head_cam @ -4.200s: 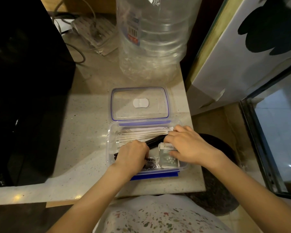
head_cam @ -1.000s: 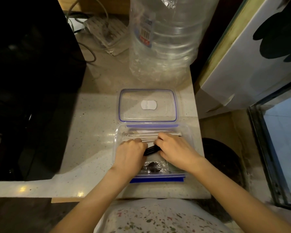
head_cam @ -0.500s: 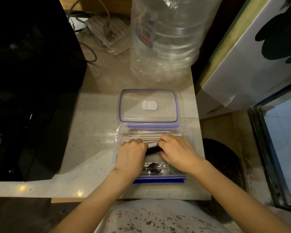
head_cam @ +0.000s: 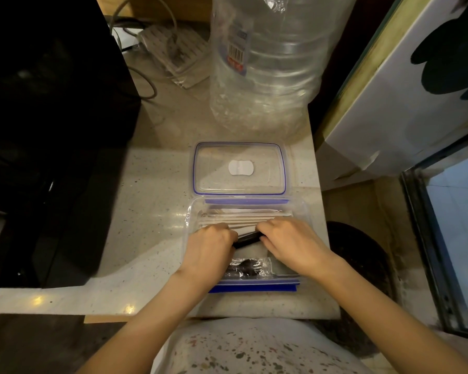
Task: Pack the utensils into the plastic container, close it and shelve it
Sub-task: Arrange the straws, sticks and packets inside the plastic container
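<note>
A clear plastic container (head_cam: 305,209) with blue trim sits open on the counter, near its front edge. Its clear lid (head_cam: 239,168) lies flat just behind it. Paper-wrapped utensils (head_cam: 243,215) lie along the far side inside. Both hands are inside the container. My left hand (head_cam: 207,251) and my right hand (head_cam: 292,244) press down on a black utensil (head_cam: 247,240) that shows between them. A plastic-wrapped black utensil (head_cam: 247,267) lies at the near side, partly under my wrists.
A big clear water bottle (head_cam: 265,63) stands right behind the lid. A black appliance (head_cam: 46,130) fills the left side. A power strip with cables (head_cam: 173,55) lies at the back. A white panel (head_cam: 405,90) and a glass-fronted frame (head_cam: 449,230) are to the right, past the counter edge.
Over the last second both hands have stayed on the black utensil inside the container, shifting only slightly. About four seconds ago my right hand rested further right, over a white packet.
</note>
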